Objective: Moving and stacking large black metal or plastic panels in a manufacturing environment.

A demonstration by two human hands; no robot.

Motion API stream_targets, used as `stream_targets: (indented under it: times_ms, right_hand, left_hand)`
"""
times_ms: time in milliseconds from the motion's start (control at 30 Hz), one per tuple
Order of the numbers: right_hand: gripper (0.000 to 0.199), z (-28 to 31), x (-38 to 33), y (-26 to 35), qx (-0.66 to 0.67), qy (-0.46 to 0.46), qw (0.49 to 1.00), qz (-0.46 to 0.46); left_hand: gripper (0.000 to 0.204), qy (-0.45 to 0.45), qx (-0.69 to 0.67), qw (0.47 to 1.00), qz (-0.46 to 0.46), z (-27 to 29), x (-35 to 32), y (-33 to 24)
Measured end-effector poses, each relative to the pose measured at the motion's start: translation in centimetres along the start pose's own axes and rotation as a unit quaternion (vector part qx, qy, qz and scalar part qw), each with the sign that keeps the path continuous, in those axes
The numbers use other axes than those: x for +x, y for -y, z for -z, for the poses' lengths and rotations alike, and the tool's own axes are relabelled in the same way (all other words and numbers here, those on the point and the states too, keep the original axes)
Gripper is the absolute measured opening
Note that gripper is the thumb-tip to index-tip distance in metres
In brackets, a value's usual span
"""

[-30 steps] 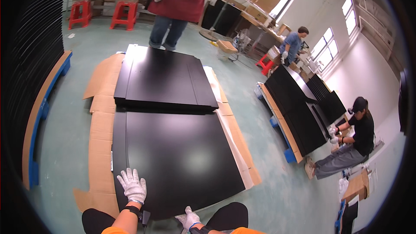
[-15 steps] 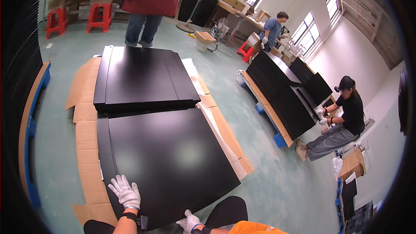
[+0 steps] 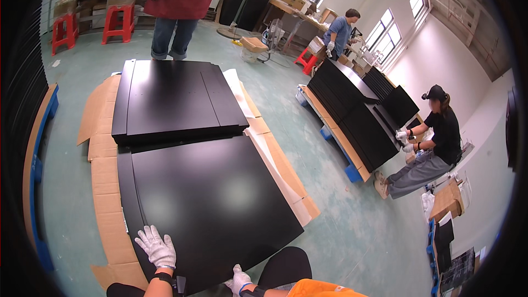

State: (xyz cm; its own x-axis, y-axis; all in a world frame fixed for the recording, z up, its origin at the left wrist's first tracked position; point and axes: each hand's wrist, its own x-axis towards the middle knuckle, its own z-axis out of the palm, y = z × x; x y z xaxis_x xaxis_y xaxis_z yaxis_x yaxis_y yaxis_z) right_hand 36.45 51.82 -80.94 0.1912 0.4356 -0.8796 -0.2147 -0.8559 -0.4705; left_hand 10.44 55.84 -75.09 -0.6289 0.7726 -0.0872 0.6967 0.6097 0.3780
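A large glossy black panel [image 3: 214,198] lies on top of the near stack in front of me. My left hand [image 3: 157,246], in a white knit glove, rests flat near the panel's left edge with its fingers spread. My right hand [image 3: 238,280], gloved too, holds the panel's near edge; its thumb is on top and the other fingers are hidden at the edge. Under the panel's left side another black sheet [image 3: 126,187] shows as a strip. Just beyond stands a second, slightly higher stack of black panels [image 3: 176,99].
Cardboard [image 3: 104,187] and white sheeting [image 3: 269,159] stick out around the stacks. A blue pallet [image 3: 38,168] with black panels is at far left. Rightward, a co-worker [image 3: 440,132] handles panels on another pallet [image 3: 335,132]. Two more people stand farther back, near red stools [image 3: 118,25].
The view has shifted slightly, so the stacks sit a little farther left. Both my hands keep their places on the panel. The co-worker at right has turned their head slightly.
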Motion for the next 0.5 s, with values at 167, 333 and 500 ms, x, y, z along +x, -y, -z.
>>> stream_targets:
  times_ms: [167,333,500]
  right_hand:
    - [0.056,0.7,2.3,-1.4,-0.218,-0.046,0.975,0.018]
    - [0.056,1.4,4.8,-3.1,-0.380,-0.050,0.910,0.161]
    - [0.047,2.1,7.1,-4.3,-0.251,-0.044,0.967,0.027]
  left_hand:
    - [0.064,0.019,0.019,1.000,0.008,0.1,0.0,-0.1]
    - [0.064,0.022,0.014,1.000,0.009,0.2,0.0,-0.2]
    - [0.064,0.007,0.007,1.000,0.000,0.1,-0.1,-0.1]
